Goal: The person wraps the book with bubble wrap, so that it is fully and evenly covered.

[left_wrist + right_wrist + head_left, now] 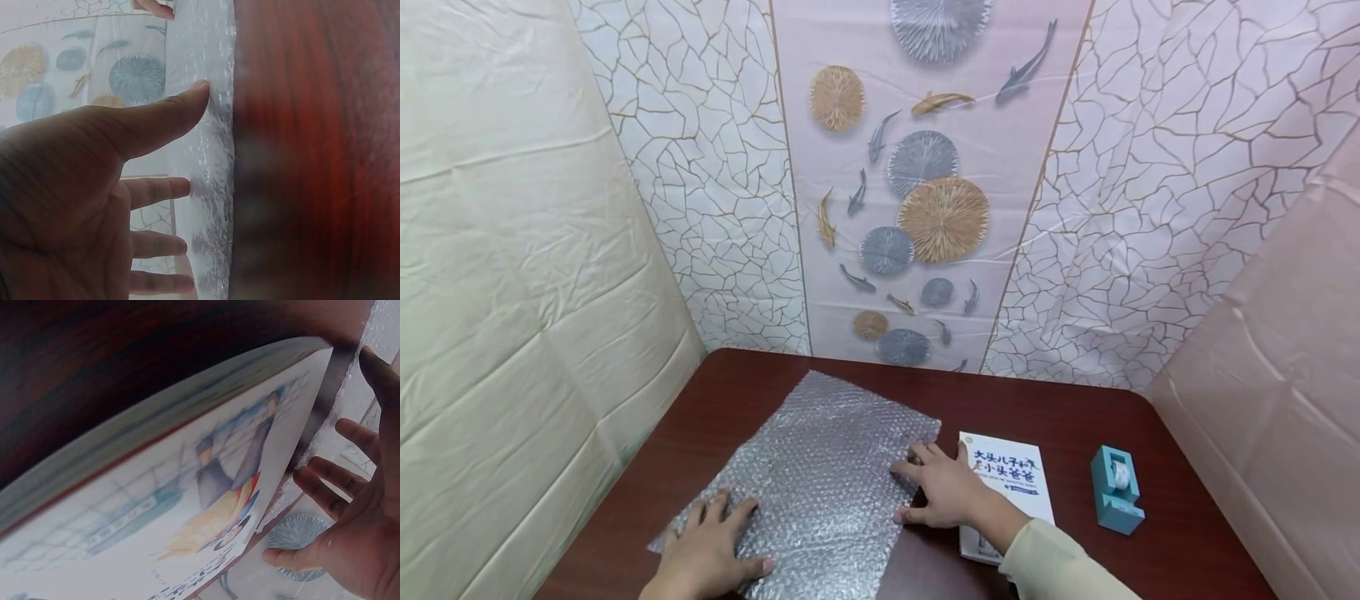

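A sheet of clear bubble wrap point(827, 467) lies spread on the dark red table, turned at an angle. On its near left part rests my left hand point(706, 546), fingers spread; the left wrist view shows the thumb and fingertips on the wrap point(209, 162). My right hand point(943, 485) has its fingers spread over the wrap's right edge. Beneath the right wrist, a white book point(1018, 471) with blue Chinese lettering lies partly covered by that hand and forearm. The right wrist view shows the book's cover point(206, 494) and page edges close up.
A teal tape dispenser point(1117, 492) with a roll of clear tape stands on the table point(1075, 417), right of the book. Patterned sheeting point(902, 192) rises behind the table, and cream padded panels point(527, 250) border the left and right sides.
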`<state>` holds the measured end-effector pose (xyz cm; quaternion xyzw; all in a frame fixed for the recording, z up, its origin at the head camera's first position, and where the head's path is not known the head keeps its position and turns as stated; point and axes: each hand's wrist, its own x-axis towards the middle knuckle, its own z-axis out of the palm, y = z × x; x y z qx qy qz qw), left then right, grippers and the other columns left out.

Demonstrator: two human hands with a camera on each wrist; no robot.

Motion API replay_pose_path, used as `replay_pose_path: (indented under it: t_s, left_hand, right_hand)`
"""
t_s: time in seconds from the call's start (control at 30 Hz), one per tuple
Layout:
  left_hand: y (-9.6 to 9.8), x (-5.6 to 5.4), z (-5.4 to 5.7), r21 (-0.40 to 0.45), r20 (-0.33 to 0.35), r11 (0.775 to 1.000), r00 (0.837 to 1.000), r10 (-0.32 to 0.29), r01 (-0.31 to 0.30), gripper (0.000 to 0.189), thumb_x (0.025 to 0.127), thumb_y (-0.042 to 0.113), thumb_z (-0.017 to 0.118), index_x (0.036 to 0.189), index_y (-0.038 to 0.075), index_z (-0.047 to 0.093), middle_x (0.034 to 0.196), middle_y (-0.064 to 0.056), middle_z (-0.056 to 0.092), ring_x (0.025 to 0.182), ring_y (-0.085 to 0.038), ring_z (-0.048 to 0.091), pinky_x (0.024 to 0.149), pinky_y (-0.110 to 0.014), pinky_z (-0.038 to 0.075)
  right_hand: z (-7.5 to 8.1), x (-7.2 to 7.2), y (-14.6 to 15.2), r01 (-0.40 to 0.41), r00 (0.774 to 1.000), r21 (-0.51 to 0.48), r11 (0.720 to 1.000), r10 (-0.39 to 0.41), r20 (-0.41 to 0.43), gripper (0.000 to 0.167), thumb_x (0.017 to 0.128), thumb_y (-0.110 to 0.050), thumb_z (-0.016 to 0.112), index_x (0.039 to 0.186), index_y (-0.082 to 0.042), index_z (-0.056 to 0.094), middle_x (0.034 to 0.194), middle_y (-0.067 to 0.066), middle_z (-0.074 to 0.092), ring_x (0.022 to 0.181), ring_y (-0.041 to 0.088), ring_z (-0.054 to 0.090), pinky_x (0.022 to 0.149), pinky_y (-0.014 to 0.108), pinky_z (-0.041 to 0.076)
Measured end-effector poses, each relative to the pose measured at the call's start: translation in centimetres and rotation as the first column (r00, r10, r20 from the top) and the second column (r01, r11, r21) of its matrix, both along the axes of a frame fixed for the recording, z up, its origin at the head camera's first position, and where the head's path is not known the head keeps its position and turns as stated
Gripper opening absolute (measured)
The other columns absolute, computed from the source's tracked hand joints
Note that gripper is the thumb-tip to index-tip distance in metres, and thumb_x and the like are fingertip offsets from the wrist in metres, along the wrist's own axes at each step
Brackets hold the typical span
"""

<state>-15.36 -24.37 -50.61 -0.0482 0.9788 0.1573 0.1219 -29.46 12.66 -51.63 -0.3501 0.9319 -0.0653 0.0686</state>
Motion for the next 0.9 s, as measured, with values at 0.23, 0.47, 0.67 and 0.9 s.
replay_pose_path:
  t_s: [0.23,0.47,0.67,0.9]
  left_hand:
    - [-0.6,-0.4,0.2,-0.015,0.036,1.000,0.999,0.008,-0.008,0.102,0.080,0.069,0.088,0.159,0.013,0.058,0.171,-0.037,0.036,0.152,-0.073,0.032,0.109,-0.097,0.026]
    - [-0.9,-0.2,0.7,-0.027,0.038,1.000,0.999,-0.004,0.005,0.100,0.081,0.065,0.090,0.160,0.012,0.057,0.172,-0.036,0.036,0.151,-0.073,0.032,0.109,-0.097,0.029]
    - [-1.2,-0.1,0.7,-0.047,0.004,0.999,1.000,-0.013,0.013,0.099,0.079,0.063,0.092,0.158,0.013,0.059,0.171,-0.033,0.040,0.150,-0.073,0.034,0.104,-0.098,0.032]
    - [-1.8,-0.4,0.5,-0.062,0.006,0.998,1.000,-0.010,0.011,0.101,0.076,0.064,0.092,0.159,0.016,0.060,0.170,-0.032,0.043,0.148,-0.075,0.035,0.101,-0.101,0.029]
  right_hand:
    - [0.5,0.9,-0.6,-0.004,1.000,0.017,1.000,0.004,0.017,0.078,0.094,-0.073,0.076,0.160,-0.034,0.059,0.172,0.021,0.046,0.156,0.044,0.049,0.112,0.097,0.025]
    - [0.7,1.5,-1.0,-0.015,1.000,0.030,0.999,0.015,-0.006,0.080,0.093,-0.075,0.075,0.160,-0.034,0.059,0.170,0.019,0.047,0.153,0.040,0.051,0.111,0.096,0.028]
    - [0.6,2.0,-1.2,-0.024,0.999,0.032,0.999,0.025,-0.031,0.083,0.090,-0.078,0.075,0.159,-0.033,0.061,0.163,0.017,0.052,0.149,0.038,0.054,0.111,0.095,0.030]
    - [0.6,2.4,-1.4,-0.031,0.997,0.032,0.999,0.033,-0.068,0.083,0.089,-0.080,0.075,0.157,-0.034,0.062,0.153,0.012,0.056,0.143,0.035,0.056,0.110,0.094,0.033]
